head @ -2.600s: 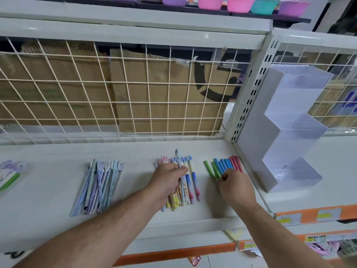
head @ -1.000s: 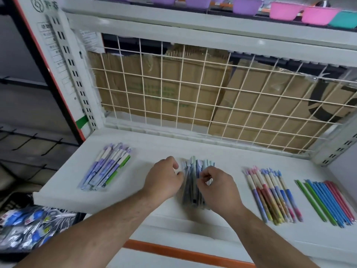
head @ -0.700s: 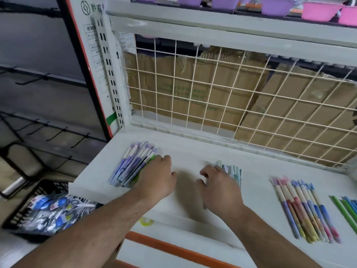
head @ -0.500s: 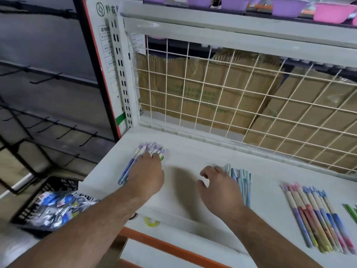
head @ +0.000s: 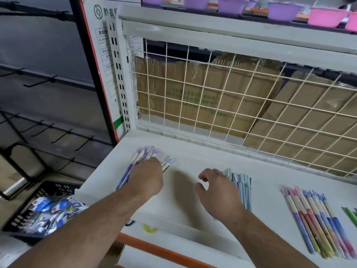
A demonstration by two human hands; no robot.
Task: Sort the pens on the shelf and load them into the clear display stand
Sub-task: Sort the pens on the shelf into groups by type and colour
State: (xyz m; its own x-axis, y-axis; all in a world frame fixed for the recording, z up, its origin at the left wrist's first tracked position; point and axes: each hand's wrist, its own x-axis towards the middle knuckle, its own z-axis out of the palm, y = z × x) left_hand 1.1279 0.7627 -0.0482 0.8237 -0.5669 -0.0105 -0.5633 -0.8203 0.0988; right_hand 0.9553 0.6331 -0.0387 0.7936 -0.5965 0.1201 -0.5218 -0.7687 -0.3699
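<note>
Two bare forearms (head: 92, 229) are reaching in from six o'clock across the front lip of the white shelf (head: 193, 157). Down at eight o'clock, below the shelf, one black crate (head: 55, 187) is holding a heap of blue-and-white packets (head: 49, 208).

The left hand (head: 146, 176) is lying on one bundle of purple pens (head: 138, 160) at ten o'clock. Its fingers are bending down over them, and I cannot tell whether they are closing round the pens, which are too bunched to count. The right hand (head: 218, 190) is hanging released near the middle, fingers loosely curled and carrying nothing. Just beside it at its three o'clock, one row of pale blue pens (head: 244, 188) is lying, about six showing.

Well apart at four o'clock, roughly eight multicoloured pens (head: 316, 219) are lying side by side. Two green pens (head: 350, 214) are showing at the right edge, cut off.

Behind them one wire grid (head: 231, 105) is standing along the shelf's back, with two cardboard cartons (head: 183, 97) leaning behind it. At one o'clock, on the shelf above, at least four purple bowls (head: 284, 11) and two pink bowls (head: 326, 17) are sitting in a row.
</note>
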